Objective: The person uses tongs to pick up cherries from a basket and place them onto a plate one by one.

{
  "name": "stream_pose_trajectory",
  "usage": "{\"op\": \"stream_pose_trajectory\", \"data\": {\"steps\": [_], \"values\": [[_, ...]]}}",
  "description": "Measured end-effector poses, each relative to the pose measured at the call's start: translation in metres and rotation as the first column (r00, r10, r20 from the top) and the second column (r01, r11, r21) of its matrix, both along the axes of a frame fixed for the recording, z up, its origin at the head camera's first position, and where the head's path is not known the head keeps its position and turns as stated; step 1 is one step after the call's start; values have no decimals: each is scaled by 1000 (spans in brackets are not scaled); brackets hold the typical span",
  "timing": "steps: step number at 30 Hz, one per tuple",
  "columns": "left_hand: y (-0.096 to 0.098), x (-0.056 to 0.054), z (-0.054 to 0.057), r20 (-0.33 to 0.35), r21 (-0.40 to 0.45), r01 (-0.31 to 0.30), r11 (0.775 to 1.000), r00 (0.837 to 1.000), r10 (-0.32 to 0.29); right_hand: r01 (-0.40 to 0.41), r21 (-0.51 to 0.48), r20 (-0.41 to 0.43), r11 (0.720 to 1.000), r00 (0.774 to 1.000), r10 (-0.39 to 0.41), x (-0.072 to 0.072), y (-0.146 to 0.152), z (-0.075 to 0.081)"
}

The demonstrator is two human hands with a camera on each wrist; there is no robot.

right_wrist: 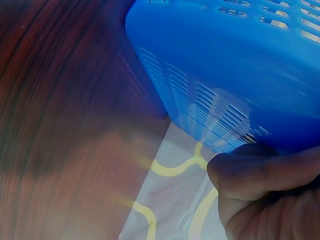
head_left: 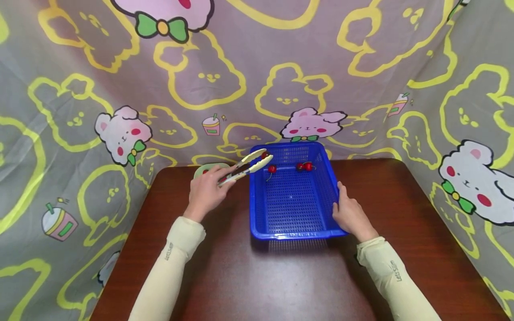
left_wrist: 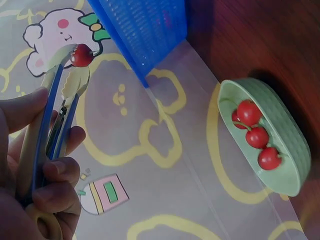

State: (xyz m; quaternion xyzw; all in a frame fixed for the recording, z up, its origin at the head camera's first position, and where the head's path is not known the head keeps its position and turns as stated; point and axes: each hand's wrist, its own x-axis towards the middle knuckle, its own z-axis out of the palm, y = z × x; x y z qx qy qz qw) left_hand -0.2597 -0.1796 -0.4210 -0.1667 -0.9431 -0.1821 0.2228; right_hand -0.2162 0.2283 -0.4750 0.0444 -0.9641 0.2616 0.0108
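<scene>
My left hand [head_left: 209, 189] grips a pair of tongs [left_wrist: 55, 120] with cream scalloped tips. At those tips is a dark red cherry [left_wrist: 81, 55], against the upper tip in the left wrist view, with the other tip spread a little apart. In the head view the tips reach over the left rim of a blue plastic basket [head_left: 291, 196]. Inside it, one cherry [head_left: 272, 169] lies near the left and two more, including this right-hand cherry [head_left: 307, 166], lie near the back right. My right hand [head_left: 353, 214] holds the basket's right rim.
A pale green dish [left_wrist: 287, 120] left of the basket holds several cherries [left_wrist: 257, 137]; my left hand partly covers it in the head view. All stand on a dark brown wooden table [head_left: 257, 285]. A patterned cloth [head_left: 257, 80] hangs behind and along both sides.
</scene>
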Motion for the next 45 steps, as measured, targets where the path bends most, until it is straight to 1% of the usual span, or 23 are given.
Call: {"op": "stream_pose_trajectory", "data": {"steps": [4, 7, 13, 18, 22, 27, 39, 45], "values": [[-12, 5, 0, 5, 1, -31, 1000, 999, 31, -3, 5, -9, 1000, 1000, 3, 0, 0, 1], [-22, 8, 0, 14, 5, -38, 999, 999, 38, -3, 6, -2, 1000, 1000, 3, 0, 0, 2], [-39, 15, 1, 10, 20, -54, 998, 999, 54, -6, 6, -9, 1000, 1000, 6, 0, 0, 1], [-56, 19, -1, 14, 32, -90, 995, 996, 90, -8, 5, -16, 1000, 1000, 8, 1, -1, 1], [-71, 21, -5, 34, 39, -127, 991, 992, 125, -7, 7, -20, 1000, 1000, 7, 1, -1, 1], [-87, 23, -12, 82, 38, -172, 984, 982, 168, -8, 5, -16, 1000, 1000, 8, 1, -1, 1], [-114, 24, -28, 130, 33, -237, 971, 964, 231, -6, 7, -17, 1000, 1000, 6, 2, -2, 2], [-123, 21, -37, 165, 16, -252, 968, 955, 246, -6, 6, -9, 1000, 1000, 6, 3, -2, 2]]}}
